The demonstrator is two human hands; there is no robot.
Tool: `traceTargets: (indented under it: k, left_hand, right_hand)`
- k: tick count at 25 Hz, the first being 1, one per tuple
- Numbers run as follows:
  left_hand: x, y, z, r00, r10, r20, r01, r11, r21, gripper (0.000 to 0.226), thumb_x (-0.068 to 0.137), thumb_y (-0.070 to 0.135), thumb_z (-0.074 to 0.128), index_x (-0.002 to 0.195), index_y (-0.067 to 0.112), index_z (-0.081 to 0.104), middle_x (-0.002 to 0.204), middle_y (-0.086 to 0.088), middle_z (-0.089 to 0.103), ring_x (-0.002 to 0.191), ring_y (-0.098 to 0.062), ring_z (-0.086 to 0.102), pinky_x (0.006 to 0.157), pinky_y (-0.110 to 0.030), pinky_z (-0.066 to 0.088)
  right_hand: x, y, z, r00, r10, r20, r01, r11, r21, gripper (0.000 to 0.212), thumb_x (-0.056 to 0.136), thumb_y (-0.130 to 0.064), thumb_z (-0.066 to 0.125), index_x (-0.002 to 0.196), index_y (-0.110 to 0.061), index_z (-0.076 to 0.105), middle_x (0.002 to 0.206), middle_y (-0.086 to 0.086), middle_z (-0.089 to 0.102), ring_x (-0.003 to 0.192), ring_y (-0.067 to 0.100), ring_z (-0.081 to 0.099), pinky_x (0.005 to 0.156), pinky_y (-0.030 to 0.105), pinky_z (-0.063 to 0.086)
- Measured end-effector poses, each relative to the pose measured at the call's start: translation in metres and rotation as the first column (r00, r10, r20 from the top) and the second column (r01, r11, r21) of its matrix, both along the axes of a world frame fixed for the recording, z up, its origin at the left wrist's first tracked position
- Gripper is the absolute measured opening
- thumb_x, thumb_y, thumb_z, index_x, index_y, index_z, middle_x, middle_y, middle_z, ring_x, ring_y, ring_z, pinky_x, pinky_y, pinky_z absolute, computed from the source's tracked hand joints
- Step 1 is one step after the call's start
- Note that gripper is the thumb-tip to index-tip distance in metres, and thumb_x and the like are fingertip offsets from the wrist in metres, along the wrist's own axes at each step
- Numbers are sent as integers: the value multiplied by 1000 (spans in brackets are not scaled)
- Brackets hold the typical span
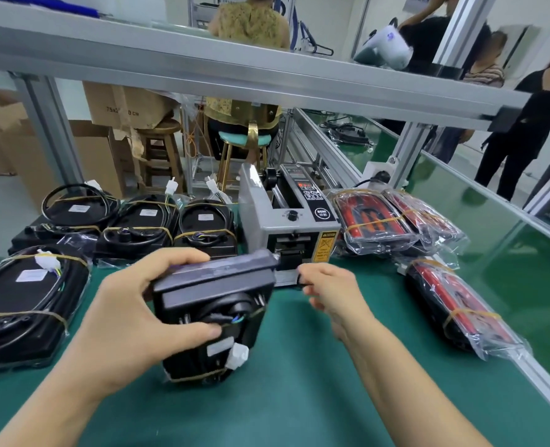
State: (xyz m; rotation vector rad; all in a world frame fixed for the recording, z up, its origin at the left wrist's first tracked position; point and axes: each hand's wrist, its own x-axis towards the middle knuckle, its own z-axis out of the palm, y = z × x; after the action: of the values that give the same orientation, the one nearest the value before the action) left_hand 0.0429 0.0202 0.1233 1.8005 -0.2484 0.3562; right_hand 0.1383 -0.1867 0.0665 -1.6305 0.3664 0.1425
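Two hands work just in front of the grey tape machine (286,217), which stands at the back of the green mat (299,398). The left hand (138,304) grips a black unit (209,304), with its fingers curled over the top edge and its thumb pressed on the face. The unit is tilted, just in front of the machine and slightly left of its mouth. Whether its lower end rests on the mat or hangs just above it, I cannot tell. A white plug (238,355) lies against the lower part of the unit, and a thin rubber band (196,378) runs round its bottom end.

The right hand (334,295) is at the machine's mouth, thumb and forefinger closed together on a strip of tape (286,279) that sticks out of it. The strip is blurred.

Left of the machine lie four spare units (25,301), each with a coiled cable banded on top. Right of the machine lie clear bags (376,221) holding red and black parts, also banded.
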Motion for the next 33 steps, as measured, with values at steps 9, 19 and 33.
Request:
traceTargets:
  k: [9, 19, 33]
  left_hand:
    - [0, -3, -21, 975, 111, 192, -153, 963, 220, 64, 43, 31, 83, 102, 44, 59, 98, 20, 65, 84, 4, 61, 72, 3, 39]
    - [-3, -8, -26, 968, 114, 225, -167, 959, 229, 62, 46, 23, 81, 102, 38, 59, 98, 19, 64, 86, 0, 61, 73, 1, 37]
    - [-10, -34, -38, 871, 208, 446, -370, 875, 313, 54, 61, 16, 81, 112, 10, 63, 103, 8, 61, 90, -6, 57, 83, -7, 41]
  right_hand:
    - [20, 18, 3, 959, -261, 110, 248, 962, 117, 8, 84, -16, 72, 77, -18, 71, 61, -7, 55, 55, 6, 43, 58, 19, 36]
    - [29, 28, 17, 949, -282, -137, 309, 917, 251, 28, 87, -8, 64, 67, -16, 46, 50, -2, 35, 29, 5, 23, 31, 17, 19]
    - [-79, 35, 49, 937, 198, 289, -277, 924, 265, 15, 80, -15, 70, 88, -5, 77, 138, -9, 55, 130, -16, 34, 108, 19, 25]
